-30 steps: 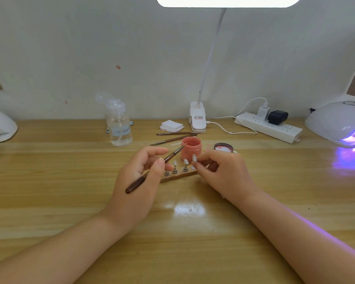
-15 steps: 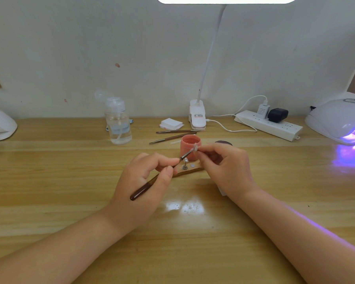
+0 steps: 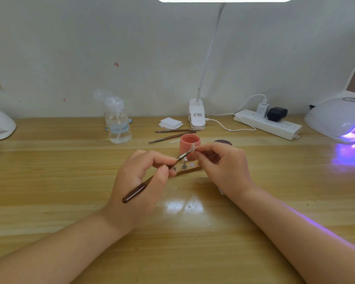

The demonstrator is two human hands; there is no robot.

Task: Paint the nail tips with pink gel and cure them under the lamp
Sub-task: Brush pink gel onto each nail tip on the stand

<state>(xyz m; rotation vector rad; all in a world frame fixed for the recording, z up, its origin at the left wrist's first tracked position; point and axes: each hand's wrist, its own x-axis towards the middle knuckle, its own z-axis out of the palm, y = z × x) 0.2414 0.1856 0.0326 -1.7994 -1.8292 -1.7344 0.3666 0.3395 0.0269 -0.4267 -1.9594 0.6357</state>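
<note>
Centrally, nail tip (image 3: 192,148) pinched in right hand (image 3: 223,167) fingers, raised just in front of pink gel jar (image 3: 190,144). Brush (image 3: 152,179) gripped by left hand (image 3: 139,181), bristles touching the tip. Beneath, wooden holder (image 3: 188,170) on worktop (image 3: 49,181). Toward right edge, curing lamp (image 3: 336,117) glowing violet.

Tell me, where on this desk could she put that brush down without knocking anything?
Bare wood lies between the clear bottle and the left hand, and between the right hand and the glowing curing lamp. It is crowded behind the hands: pink gel pot, nail stand, spare brushes, power strip.
</note>
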